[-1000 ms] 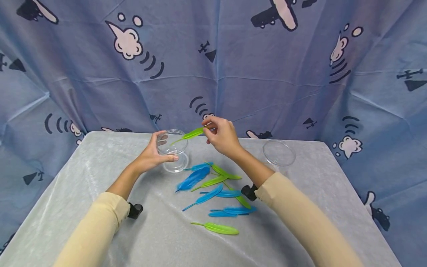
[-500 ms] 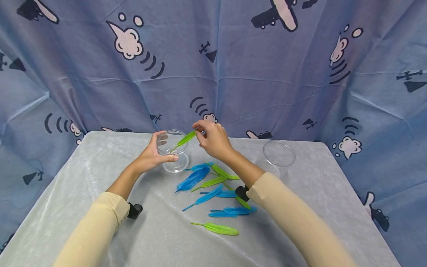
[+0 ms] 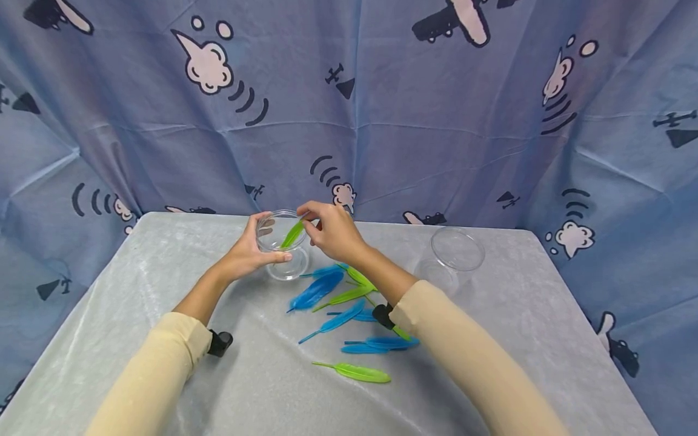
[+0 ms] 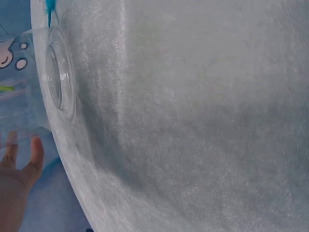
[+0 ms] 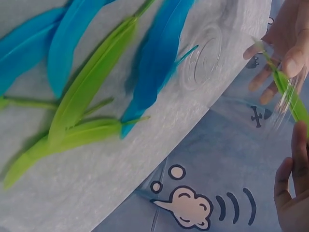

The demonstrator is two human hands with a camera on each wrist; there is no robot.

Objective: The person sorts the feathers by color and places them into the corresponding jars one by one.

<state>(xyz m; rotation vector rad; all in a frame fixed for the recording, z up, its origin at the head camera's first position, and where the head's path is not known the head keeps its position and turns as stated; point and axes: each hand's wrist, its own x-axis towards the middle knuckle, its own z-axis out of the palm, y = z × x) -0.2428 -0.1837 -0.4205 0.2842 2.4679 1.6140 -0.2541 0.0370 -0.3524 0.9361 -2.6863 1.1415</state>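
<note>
My left hand (image 3: 244, 254) grips a clear round jar (image 3: 287, 266) near its top, fingers and thumb spread round the wall. Its base rests on or close over the cloth at the back left. A green feather (image 3: 292, 235) is pinched by the quill between the thumb and fingers of my right hand (image 3: 334, 233). The feather slants down through the jar's mouth, its lower part inside. In the right wrist view the green feather (image 5: 285, 89) shows against the jar wall, between both hands. The left wrist view shows the jar's base (image 4: 60, 77).
Several blue feathers (image 3: 316, 292) and green feathers (image 3: 349, 296) lie in a loose group in front of the hands. One green feather (image 3: 361, 373) lies apart, nearer the front. A second clear jar (image 3: 457, 270) stands back right. A patterned curtain (image 3: 354, 91) hangs behind the table.
My right hand has moved left and slightly down, bringing the green feather from above the jar's rim into its mouth, more steeply tilted. The left hand and jar have stayed put.
</note>
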